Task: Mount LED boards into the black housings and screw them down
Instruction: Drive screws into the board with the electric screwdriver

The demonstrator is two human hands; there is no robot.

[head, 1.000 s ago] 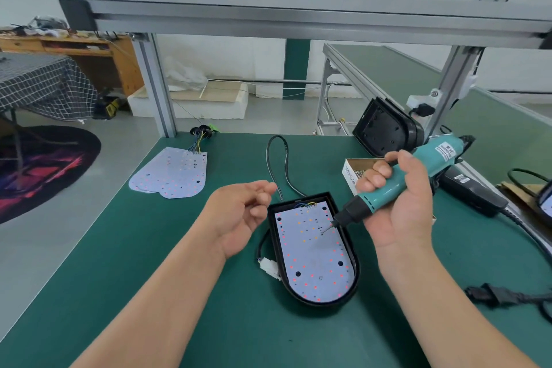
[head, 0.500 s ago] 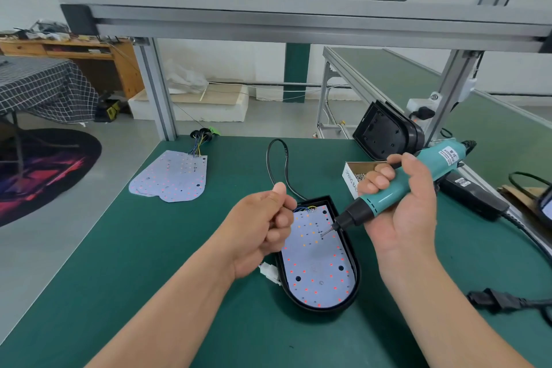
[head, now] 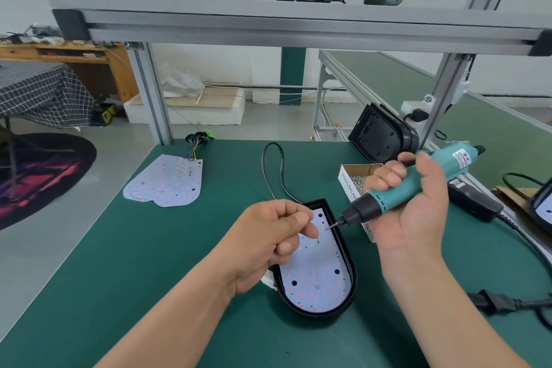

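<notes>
Right grip (head: 418, 212) clenched round the teal electric screwdriver (head: 448, 161); left grip (head: 268, 236) curled, thumb pressed to forefinger.
The green desk (head: 149, 263) carries the black oval plastic housing (head: 316, 312) between both forearms, with the white LED board (head: 316, 275) seated inside it. The left grip is over the housing's far end; any item pinched in it is too small to make out. The screwdriver bit points at the board near the left thumb. The open cardboard box of screws (head: 355, 176) sits just right of the housing.

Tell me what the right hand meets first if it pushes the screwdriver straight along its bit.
Probably the left hand's fingers, just ahead of the screwdriver bit; under them, the LED board. Depth unclear.
</notes>
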